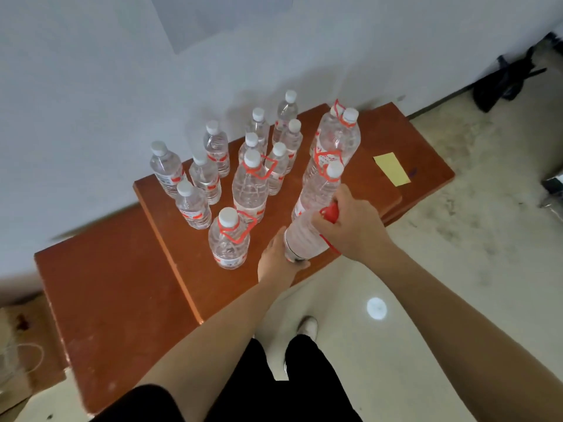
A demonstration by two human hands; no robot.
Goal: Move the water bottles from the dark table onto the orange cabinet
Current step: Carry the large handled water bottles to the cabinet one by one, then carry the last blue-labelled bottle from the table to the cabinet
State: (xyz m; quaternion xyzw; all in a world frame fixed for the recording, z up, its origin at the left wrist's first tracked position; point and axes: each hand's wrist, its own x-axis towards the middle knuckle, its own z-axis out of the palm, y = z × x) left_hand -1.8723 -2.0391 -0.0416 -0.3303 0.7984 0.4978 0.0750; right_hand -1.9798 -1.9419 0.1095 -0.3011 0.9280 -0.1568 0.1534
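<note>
1. Right hand (353, 222): fingers (320, 223) wrapped over the neck and red cap (330, 213) of the held bottle (304, 236); grip closed on it.
2. Left hand (278, 263): cupped under the base of the same bottle, fingers curled round the bottom rim; closed in support.
3. Held bottle: large, clear, tilted with the cap up and to the right; carried over the near right edge of the orange cabinet (189, 269), base just beyond that edge, above the floor (426, 300).
4. Nearest standing large bottle (228, 242): upright, white cap, red handle loop; just left of the left hand, close to the cabinet's front edge.
5. Second large bottle (251, 185): upright, mid-top, behind item 4.
6. Right-hand column of large bottles (323, 178): upright, running back toward the wall; the nearest touching or nearly touching the held bottle.
7. Small bottles (195, 205): upright, white caps, clustered left and rear, reaching to the wall side.
8. Yellow paper (391, 169): flat on the right part of the top, apart from the bottles.
9. Open room: bare strip of cabinet top along the front edge ahead of item 4; right part around the yellow paper free; lower orange surface (106, 300) at left bare.
10. Floor: pale, open to the right of the cabinet; white shoe (307, 325) below.
</note>
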